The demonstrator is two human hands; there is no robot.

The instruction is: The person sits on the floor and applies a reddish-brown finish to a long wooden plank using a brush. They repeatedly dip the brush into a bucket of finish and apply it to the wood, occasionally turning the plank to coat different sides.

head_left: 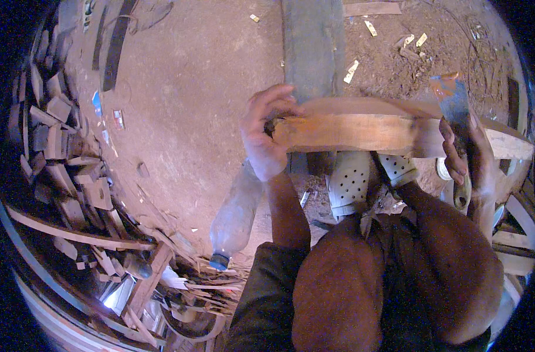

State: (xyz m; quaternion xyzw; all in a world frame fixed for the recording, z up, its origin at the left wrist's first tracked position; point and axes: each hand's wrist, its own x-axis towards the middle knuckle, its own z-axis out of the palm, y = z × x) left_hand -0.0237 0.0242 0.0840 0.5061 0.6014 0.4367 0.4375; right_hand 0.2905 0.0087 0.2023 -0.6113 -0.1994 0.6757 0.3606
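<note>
A long, slightly curved piece of wood (344, 134) lies crosswise in front of my knees, its near face pale orange-brown. My left hand (266, 126) is wrapped round its left end. Towards the other end, my right hand (478, 152) closes on a putty knife, its fingers along the handle. The putty knife's broad blade (452, 97) points up and away, bluish-grey with an orange smear near the tip. The handle's lower end sticks out below my fingers. Part of the wood is hidden behind the blade and right hand.
Under the wood runs a dark grey plank (312, 47), away from me. A clear plastic bottle (238, 217) with a blue cap is by my left forearm. Pale perforated clogs (348, 183) are on my feet. Wood offcuts (59, 141) are piled at the left; paper scraps (351, 71) litter the dirt floor.
</note>
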